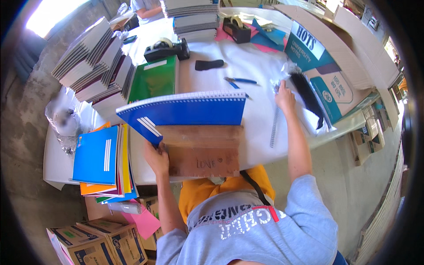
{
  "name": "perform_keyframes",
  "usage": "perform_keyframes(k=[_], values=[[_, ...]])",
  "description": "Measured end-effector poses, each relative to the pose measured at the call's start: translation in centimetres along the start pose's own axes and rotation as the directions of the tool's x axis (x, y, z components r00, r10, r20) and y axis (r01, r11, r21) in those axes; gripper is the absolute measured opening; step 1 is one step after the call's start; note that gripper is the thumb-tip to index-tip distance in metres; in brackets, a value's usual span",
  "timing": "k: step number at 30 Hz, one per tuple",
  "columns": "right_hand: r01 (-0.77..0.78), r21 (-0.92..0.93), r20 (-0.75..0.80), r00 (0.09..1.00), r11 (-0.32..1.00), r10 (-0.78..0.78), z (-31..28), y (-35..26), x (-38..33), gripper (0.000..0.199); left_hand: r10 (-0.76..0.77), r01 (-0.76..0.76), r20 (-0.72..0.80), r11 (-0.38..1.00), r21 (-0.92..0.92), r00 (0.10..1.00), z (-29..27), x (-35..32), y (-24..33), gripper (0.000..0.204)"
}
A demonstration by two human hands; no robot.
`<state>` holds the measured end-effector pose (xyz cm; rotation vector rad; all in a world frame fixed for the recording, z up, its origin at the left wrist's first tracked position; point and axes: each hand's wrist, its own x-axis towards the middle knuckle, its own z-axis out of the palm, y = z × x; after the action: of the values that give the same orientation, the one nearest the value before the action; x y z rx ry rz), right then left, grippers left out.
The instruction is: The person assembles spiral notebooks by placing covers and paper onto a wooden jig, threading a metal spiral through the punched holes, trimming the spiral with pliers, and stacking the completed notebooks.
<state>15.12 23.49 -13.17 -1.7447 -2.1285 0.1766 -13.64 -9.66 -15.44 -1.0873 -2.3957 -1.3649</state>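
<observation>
My left hand (157, 160) is closed on the lower left corner of a blue notebook (194, 112), whose edge has a row of punched holes. The notebook stands tilted on its side above a brown board (203, 152) with handwriting on it, at the table's near edge. To the right, my right hand (285, 98) reaches forward with its fingers bent together. A thin spiral binding coil (274, 128) runs down from these fingers over the white table; the grip itself is partly hidden. Beside that hand lies a clear plastic bag of black coils (307, 97).
Blue-handled pliers (240, 81), a black strap-like object (209, 65) and tape dispensers (167, 49) lie ahead. A green notebook (154, 81) and stacks of spiral notebooks (95, 66) stand left. Colourful notebooks (95, 154) overhang the left edge. An open carton (335, 75) stands right.
</observation>
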Motion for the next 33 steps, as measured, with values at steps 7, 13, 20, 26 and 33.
perform_keyframes(k=[7,13,20,26,33], values=[[0.092,0.073,0.019,0.995,0.993,-0.093,-3.4,1.4,1.2,0.045,-0.071,0.078,-0.079,0.993,0.087,0.994,4.4,0.0,2.6,0.025],[0.024,0.811,0.190,0.934,0.584,-0.302,-12.1,-2.6,-4.2,0.033,0.066,-0.050,-0.080,0.980,0.191,0.995,1.3,1.4,3.2,0.047],[-0.344,0.836,0.490,0.818,0.427,-0.301,-9.0,-4.3,-5.7,0.036,0.569,-0.567,-0.126,0.822,0.051,0.813,3.5,3.8,23.5,0.068],[-0.630,0.770,0.613,0.682,0.107,-0.398,-5.7,-5.4,-11.0,0.033,0.600,-0.592,-0.044,0.797,0.122,0.799,6.0,4.4,23.2,0.052],[-0.194,0.969,0.236,0.908,0.151,-0.346,-11.4,-3.2,-8.7,0.023,0.667,-0.667,-0.087,0.744,0.028,0.740,5.5,4.2,22.8,0.042]])
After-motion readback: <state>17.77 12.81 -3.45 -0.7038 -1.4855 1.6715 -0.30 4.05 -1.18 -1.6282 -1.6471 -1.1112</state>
